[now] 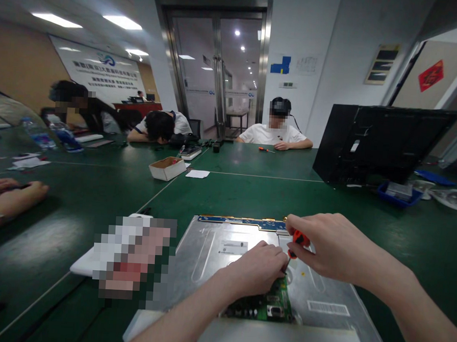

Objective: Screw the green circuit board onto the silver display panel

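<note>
A flat metal display panel (209,241) lies back side up on the table in front of me. A green circuit board (261,306) is on it, and a narrow blue board (233,221) runs along its far edge. My right hand (330,245) grips a red and black screwdriver (300,239) by its handle, with the shaft slanting down to the green board's far corner. My left hand (259,267) is closed with curled fingers beside the shaft's lower end, over the board. Its fingertips and anything in them are hidden.
A blurred-out phone-like item (132,252) lies left of the panel. Farther off are a small open box (168,169), a black monitor (379,143) and a blue tray (399,194). Another person's hands (16,195) are at the left. Other people sit around the green table (250,192).
</note>
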`<act>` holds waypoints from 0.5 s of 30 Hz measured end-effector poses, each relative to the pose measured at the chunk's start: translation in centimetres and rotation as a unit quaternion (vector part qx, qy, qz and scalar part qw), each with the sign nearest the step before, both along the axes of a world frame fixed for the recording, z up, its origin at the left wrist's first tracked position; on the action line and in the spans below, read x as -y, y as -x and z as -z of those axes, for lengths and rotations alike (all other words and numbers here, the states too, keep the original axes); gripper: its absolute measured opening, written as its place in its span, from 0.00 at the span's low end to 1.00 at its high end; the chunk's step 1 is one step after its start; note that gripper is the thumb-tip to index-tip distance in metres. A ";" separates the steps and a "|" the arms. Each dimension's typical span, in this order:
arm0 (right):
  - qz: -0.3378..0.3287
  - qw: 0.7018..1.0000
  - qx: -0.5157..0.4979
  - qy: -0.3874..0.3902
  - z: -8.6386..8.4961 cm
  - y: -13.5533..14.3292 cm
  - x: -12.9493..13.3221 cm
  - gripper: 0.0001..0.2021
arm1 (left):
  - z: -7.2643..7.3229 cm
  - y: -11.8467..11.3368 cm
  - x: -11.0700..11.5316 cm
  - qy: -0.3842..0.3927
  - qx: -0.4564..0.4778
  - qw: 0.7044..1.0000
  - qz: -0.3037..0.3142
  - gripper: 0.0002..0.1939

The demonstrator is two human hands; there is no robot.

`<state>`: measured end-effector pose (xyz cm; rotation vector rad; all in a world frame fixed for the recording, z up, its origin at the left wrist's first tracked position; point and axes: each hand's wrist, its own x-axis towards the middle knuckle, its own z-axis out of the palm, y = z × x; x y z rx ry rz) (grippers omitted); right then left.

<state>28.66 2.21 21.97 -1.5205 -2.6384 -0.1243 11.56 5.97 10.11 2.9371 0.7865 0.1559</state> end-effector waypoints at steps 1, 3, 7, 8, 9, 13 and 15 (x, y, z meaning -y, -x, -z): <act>0.002 1.000 0.006 -0.005 0.1 0.0 0.0 0.03 | 0.0 0.0 0.0 0.001 -0.002 1.000 0.001 0.05; 0.005 1.000 0.019 -0.010 0.1 0.1 -0.1 0.03 | 0.0 0.0 -0.1 0.001 -0.003 1.000 0.004 0.05; 0.023 0.999 0.045 -0.008 -0.1 0.3 0.0 0.02 | -0.1 0.0 -0.1 -0.005 -0.007 1.000 0.007 0.06; 0.027 0.998 0.051 -0.008 -0.2 0.4 0.0 0.03 | -0.1 -0.1 -0.1 -0.006 -0.010 1.000 0.007 0.06; 0.030 0.998 0.055 -0.008 -0.2 0.4 0.0 0.03 | -0.1 0.0 -0.1 -0.008 -0.012 1.000 0.007 0.05; 0.037 0.997 0.068 -0.015 -0.1 0.5 -0.2 0.04 | -0.1 0.0 -0.1 -0.016 -0.016 1.000 0.008 0.03; 0.041 0.996 0.076 -0.019 0.0 0.5 -0.3 0.05 | 0.0 0.0 -0.1 -0.016 -0.018 1.000 0.009 0.03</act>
